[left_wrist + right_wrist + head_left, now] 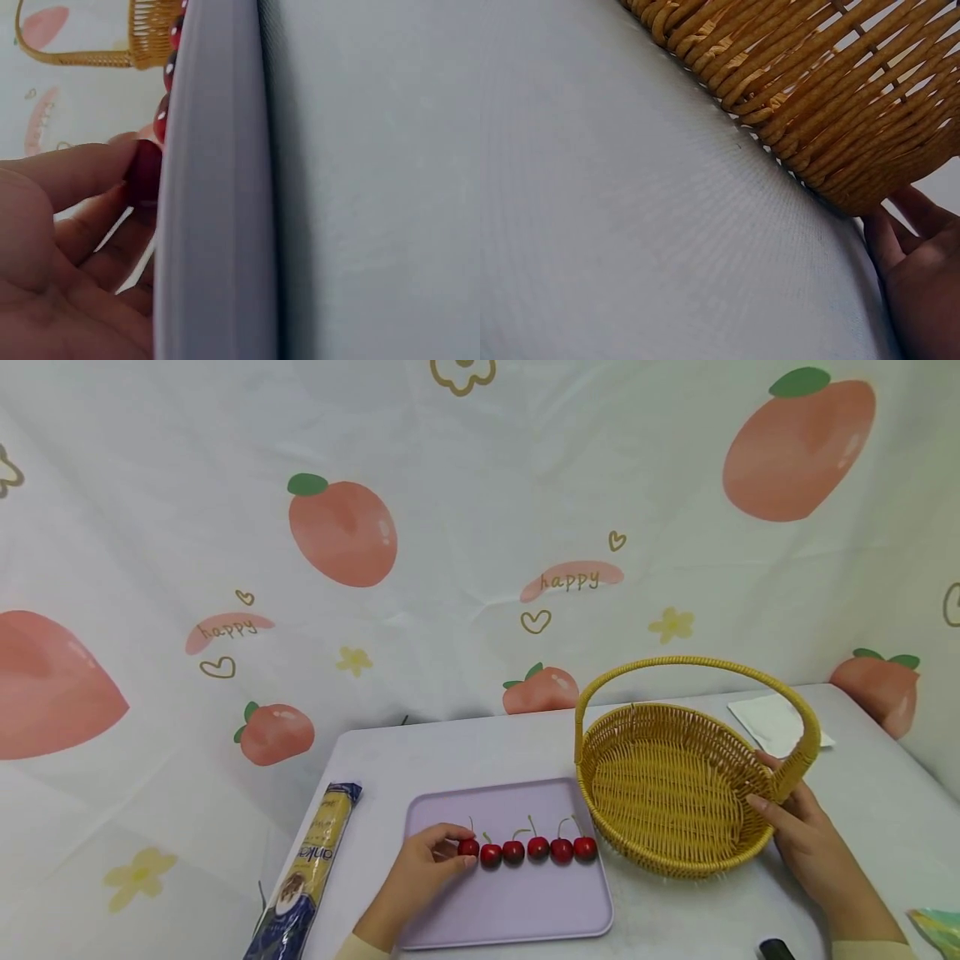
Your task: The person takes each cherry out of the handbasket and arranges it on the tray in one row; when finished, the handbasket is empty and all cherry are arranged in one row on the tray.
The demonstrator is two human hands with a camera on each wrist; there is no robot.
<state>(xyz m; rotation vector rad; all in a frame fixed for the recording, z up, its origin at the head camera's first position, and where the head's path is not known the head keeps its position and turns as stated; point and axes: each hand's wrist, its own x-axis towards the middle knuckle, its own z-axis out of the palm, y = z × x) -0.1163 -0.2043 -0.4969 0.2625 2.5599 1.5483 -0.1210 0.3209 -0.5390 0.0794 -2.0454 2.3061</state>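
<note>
Several dark red cherries (537, 849) with green stems sit in a row across a lilac tray (517, 910). The leftmost cherry (143, 174) is pinched between the thumb and fingers of my left hand (418, 875), at the row's left end. To the tray's right stands a yellow woven basket (667, 793) with a tall arched handle. My right hand (806, 835) grips its right side below the handle's foot, thumb over the rim. In the right wrist view, the basket's wicker side (795, 90) meets the table, and part of the right hand (922, 277) shows beside it.
A blue and yellow packet (303, 877) lies left of the tray. Behind the basket is a white sheet (772, 724). Near the front right are a black object (776, 950) and a colourful packet (937, 931). A peach-printed cloth (450, 652) hangs behind the table.
</note>
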